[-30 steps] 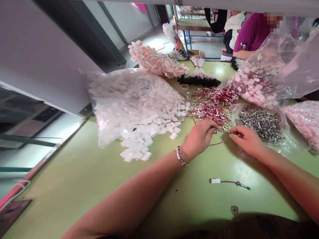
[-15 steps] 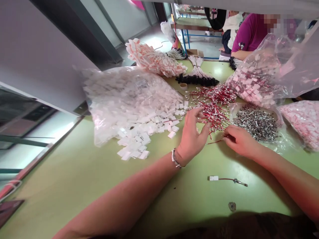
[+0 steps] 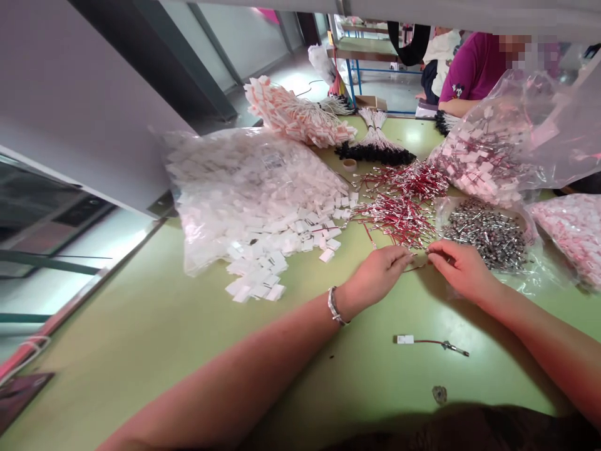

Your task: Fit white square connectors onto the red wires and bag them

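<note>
My left hand (image 3: 381, 273), with a bracelet at its wrist, is closed in a pinch in front of the red wire pile (image 3: 399, 219). Facing it, my right hand (image 3: 457, 266) pinches too, its fingertips a short gap away. A thin red wire (image 3: 414, 269) shows between the hands; its ends are hard to make out, and what each fingertip grips is too small to name. Nearer me on the green table lies a white connector (image 3: 404, 339) on a red wire with a metal piece at its other end.
White connectors (image 3: 256, 275) spill from a large clear bag (image 3: 225, 181) at left. Metal parts (image 3: 488, 232) lie on plastic at right, below a bag of wired connectors (image 3: 488, 156). Bundled wires (image 3: 375, 147) stand behind. A person in a purple shirt (image 3: 474, 69) sits across.
My left hand has lowered from the wire pile toward my right hand, and its spread fingers have closed into a pinch. The view has shifted slightly.
</note>
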A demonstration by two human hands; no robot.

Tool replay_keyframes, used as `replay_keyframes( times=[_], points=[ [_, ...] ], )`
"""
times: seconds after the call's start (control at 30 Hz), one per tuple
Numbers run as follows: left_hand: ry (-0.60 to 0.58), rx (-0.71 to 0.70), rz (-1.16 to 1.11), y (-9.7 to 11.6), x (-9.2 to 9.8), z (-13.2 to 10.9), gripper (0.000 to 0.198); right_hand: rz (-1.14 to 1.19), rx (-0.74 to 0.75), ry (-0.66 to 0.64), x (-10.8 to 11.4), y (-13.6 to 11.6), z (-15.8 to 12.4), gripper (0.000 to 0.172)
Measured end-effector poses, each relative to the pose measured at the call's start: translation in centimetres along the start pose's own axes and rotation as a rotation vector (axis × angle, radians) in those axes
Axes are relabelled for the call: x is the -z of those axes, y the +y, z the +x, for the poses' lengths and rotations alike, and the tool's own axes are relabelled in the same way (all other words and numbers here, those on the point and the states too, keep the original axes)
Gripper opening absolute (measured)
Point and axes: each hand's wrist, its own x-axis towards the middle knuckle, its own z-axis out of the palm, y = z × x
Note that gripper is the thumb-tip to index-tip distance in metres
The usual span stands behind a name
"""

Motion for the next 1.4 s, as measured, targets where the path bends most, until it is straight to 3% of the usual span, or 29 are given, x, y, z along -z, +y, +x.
replay_keyframes(
  times=[0.2, 0.33, 0.47, 0.6, 0.7, 0.8, 0.9, 1.0, 1.07, 1.2, 1.3, 1.4],
  points=[
    [-0.046, 0.019, -0.104, -0.2, -0.4, 0.1, 0.027, -0.065, 0.083, 0.015, -0.9, 0.1, -0.2, 0.017],
    [-0.03, 0.018, -0.132, 0.0, -0.5, -0.1, 0.025, -0.002, 0.058, -0.034, -1.0, 0.0, -0.4, 0.019],
    [-0.013, 0.018, -0.158, 0.2, -0.4, -0.2, 0.024, 0.059, 0.009, 0.022, -1.0, 0.1, -0.5, 0.019],
    [0.003, 0.019, -0.135, -0.1, -0.5, -0.2, 0.022, -0.013, 0.084, -0.001, -1.1, 0.1, -0.6, 0.019],
    [0.028, -0.052, -0.03, -0.5, -0.4, -0.3, 0.022, -0.03, 0.117, -0.043, -0.7, -0.1, -0.4, 0.021],
    [0.043, -0.256, 0.269, -0.8, -0.3, -0.6, 0.024, -0.014, 0.109, -0.17, 0.0, -0.4, 0.0, 0.02],
    [0.013, -0.394, 0.557, -0.7, -0.3, -0.9, 0.025, -0.006, -0.013, -0.278, 0.6, -0.7, 0.1, 0.018],
    [-0.077, -0.397, 0.602, -0.1, -0.3, -0.9, 0.025, -0.005, -0.158, -0.363, 0.7, -0.9, -0.2, 0.018],
    [-0.118, -0.38, 0.509, 0.3, -0.3, -0.7, 0.024, -0.057, -0.134, -0.408, 0.6, -1.0, -0.5, 0.018],
    [-0.027, -0.282, 0.433, 0.7, -0.5, 0.4, 0.02, -0.278, 0.035, -0.378, 0.2, -1.7, -1.0, 0.017],
    [-0.065, -0.229, 0.552, 0.4, -1.1, 1.0, 0.017, -0.33, 0.112, -0.374, 0.7, -1.9, -0.6, 0.019],
    [-0.105, -0.202, 0.65, -0.2, -1.8, 1.3, 0.021, -0.409, 0.058, -0.208, 2.2, -0.5, 0.4, 0.027]
  ],
)
